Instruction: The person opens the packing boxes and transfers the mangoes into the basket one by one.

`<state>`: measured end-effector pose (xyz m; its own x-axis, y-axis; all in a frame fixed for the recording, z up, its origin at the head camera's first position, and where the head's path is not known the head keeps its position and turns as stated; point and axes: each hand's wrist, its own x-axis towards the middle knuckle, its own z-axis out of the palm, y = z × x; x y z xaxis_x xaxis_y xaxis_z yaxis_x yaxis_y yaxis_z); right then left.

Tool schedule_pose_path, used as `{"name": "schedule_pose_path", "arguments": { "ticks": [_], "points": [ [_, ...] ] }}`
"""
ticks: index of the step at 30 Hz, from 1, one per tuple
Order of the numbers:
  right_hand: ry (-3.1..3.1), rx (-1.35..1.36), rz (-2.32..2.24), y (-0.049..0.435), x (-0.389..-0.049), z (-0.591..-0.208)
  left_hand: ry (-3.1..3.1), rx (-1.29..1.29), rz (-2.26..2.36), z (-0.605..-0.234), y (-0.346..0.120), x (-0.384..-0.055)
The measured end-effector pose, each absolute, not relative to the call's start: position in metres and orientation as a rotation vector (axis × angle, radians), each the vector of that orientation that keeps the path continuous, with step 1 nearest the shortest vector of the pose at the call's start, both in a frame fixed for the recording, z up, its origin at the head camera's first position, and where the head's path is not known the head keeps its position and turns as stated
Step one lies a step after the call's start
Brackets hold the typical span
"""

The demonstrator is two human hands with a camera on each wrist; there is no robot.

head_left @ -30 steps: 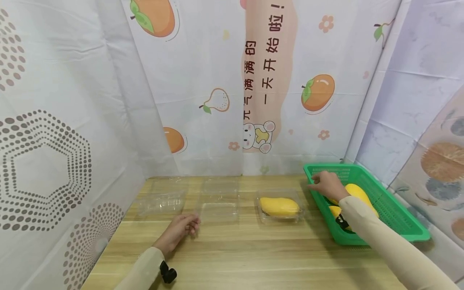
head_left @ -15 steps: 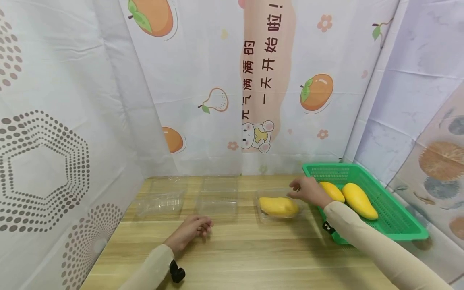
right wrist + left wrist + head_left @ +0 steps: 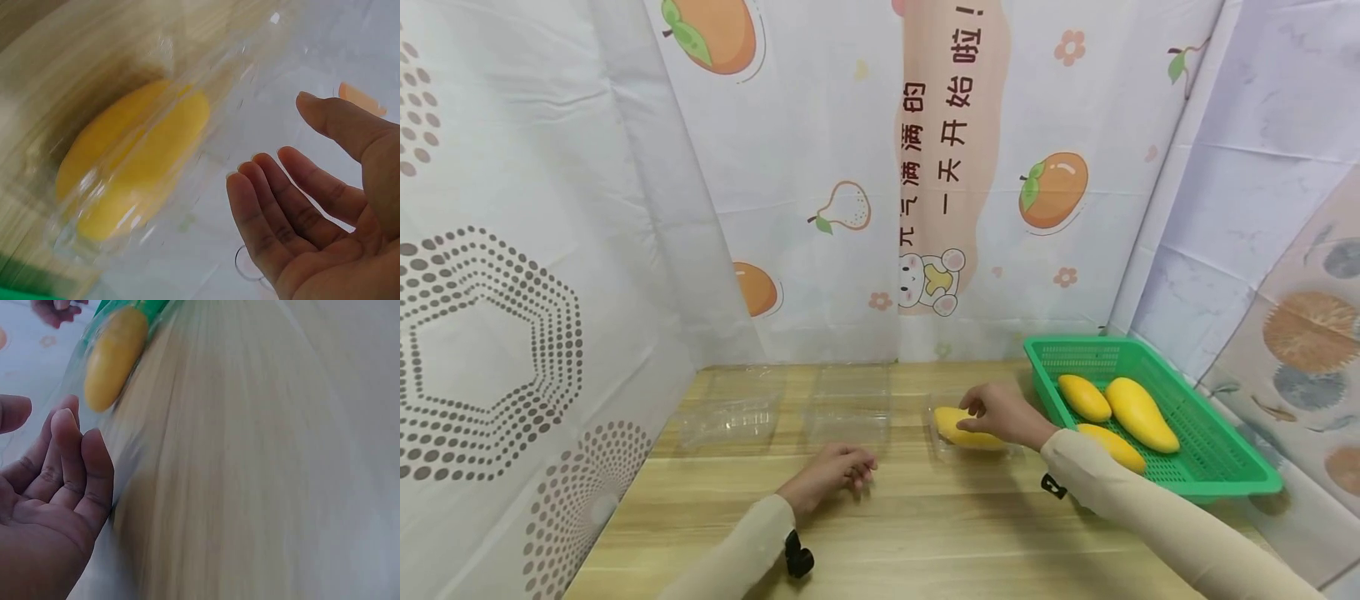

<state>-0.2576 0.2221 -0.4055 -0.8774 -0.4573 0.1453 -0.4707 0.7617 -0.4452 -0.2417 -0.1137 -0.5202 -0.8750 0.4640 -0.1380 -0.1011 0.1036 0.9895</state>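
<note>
A yellow mango [image 3: 953, 427] lies in a transparent plastic container [image 3: 940, 454] right of the table's middle. Over it, in the head view, hovers my right hand [image 3: 1006, 415]. The right wrist view has this hand [image 3: 312, 219] with fingers loosely bent, holding nothing, and a gap to the mango [image 3: 134, 159] in its see-through box. My left hand [image 3: 829, 477] is above the table, left of that container. Its fingers [image 3: 97, 465] are relaxed and grip nothing in the left wrist view, where the mango [image 3: 115, 359] appears beyond them.
Two more transparent containers with raised lids, a middle one [image 3: 850, 425] and a left one [image 3: 730, 421], stand at the back of the wooden table [image 3: 895, 550]. A green basket [image 3: 1225, 467] with three mangoes stands at the right. Patterned curtains [image 3: 820, 108] enclose the table.
My right hand has come left from the green basket to over the container with the mango. My left hand has moved right across the table, towards that container.
</note>
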Motion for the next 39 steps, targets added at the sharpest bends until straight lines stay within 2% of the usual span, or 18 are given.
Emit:
{"name": "schedule_pose_path", "arguments": {
  "ticks": [9, 19, 39],
  "points": [
    [-2.903, 0.817, 0.570, 0.199, -0.252, -0.415, 1.935, 0.389, 1.833, -0.520, -0.087, -0.243],
    [-2.887, 0.999, 0.744, 0.185, -0.246, -0.423, 1.949, 0.397, 1.825, -0.524, -0.057, -0.251],
    [-2.868, 1.014, 0.682, 0.175, -0.241, -0.442, 1.987, 0.363, 1.846, -0.522, -0.023, -0.255]
  ]
}}
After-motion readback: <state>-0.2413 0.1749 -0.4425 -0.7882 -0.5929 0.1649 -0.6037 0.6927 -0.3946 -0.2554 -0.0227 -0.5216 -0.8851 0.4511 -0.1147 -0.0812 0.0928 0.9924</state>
